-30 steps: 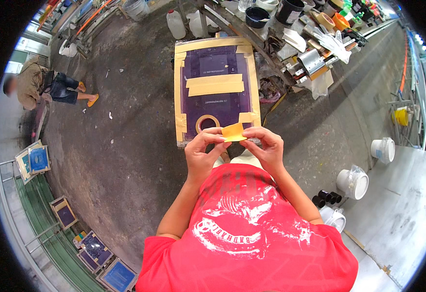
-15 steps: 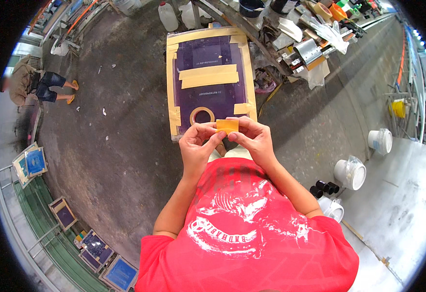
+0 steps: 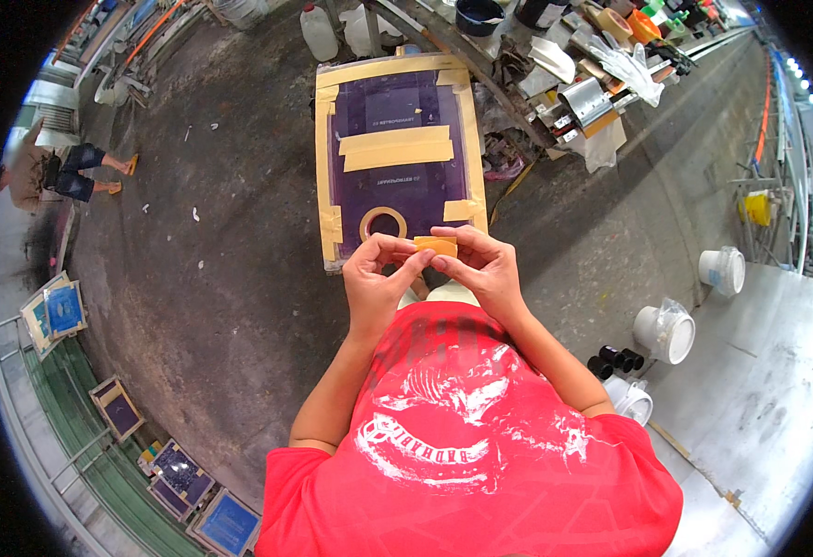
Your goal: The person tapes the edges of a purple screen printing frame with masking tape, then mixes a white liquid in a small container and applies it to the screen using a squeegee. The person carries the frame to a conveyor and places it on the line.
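Both hands meet in front of my red shirt, holding a small, flat orange-yellow piece between them. My left hand is closed, pinching its left end between thumb and fingers. On the other end, my right hand has a similar thumb-and-finger pinch. The piece looks bent or folded; its material is unclear. Just beyond my hands lies a framed purple screen, its borders covered in masking tape. A wide tape strip crosses its middle. Near the screen's close edge rests a roll of masking tape.
A cluttered bench with a metal cylinder and a white glove stands far right. White buckets and black cylinders line the right side. Framed screens lean at lower left. Another person is at far left.
The orange-yellow piece has tilted or folded, showing a narrower face between my fingers. My hands stay nearly in place. The other person has shifted slightly to the left.
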The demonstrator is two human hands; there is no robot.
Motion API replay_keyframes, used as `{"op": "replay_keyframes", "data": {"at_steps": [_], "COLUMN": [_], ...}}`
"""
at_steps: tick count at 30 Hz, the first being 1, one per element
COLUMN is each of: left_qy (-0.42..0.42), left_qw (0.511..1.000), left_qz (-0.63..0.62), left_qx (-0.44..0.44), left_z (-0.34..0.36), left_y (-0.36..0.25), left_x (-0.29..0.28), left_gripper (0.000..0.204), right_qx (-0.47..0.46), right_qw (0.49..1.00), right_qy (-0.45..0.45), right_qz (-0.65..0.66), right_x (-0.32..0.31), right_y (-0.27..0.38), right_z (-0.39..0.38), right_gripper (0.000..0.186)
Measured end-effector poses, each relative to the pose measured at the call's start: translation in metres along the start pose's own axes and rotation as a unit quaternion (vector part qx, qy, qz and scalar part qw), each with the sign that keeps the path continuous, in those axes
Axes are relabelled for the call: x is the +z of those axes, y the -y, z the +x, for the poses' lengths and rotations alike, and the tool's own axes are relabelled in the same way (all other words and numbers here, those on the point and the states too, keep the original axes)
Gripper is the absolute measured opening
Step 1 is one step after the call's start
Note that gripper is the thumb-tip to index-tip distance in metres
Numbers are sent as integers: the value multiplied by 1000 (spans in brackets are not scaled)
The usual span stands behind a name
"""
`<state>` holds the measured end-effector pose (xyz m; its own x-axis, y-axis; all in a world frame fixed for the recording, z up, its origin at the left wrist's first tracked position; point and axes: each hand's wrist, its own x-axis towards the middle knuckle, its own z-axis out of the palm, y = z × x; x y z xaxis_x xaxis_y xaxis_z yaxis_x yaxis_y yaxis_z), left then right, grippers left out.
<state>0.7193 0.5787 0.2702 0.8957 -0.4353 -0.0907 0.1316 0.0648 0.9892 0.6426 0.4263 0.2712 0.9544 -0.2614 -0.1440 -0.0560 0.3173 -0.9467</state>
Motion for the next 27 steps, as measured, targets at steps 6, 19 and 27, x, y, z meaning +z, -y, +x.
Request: {"op": "replay_keyframes", "data": {"at_steps": [6, 19, 27], "left_qy": [6, -13, -31], "left_qw": [1000, 990, 982], "left_qz": [-5, -135, -160], "left_qx": [-3, -29, -91], "left_z": [3, 9, 13], "left_y": [-1, -11, -9], "left_x": [1, 5, -5], "left_gripper": [13, 47, 56], "right_qx": [-23, -15, 10], "right_qw": [1000, 998, 1000], "right_qy": [-7, -55, -11], "right_qz": [10, -41, 24], "right_x": [1, 2, -9], "right_y": [1, 1, 6], "right_z": [2, 5, 6], "right_gripper": [33, 38, 48]}}
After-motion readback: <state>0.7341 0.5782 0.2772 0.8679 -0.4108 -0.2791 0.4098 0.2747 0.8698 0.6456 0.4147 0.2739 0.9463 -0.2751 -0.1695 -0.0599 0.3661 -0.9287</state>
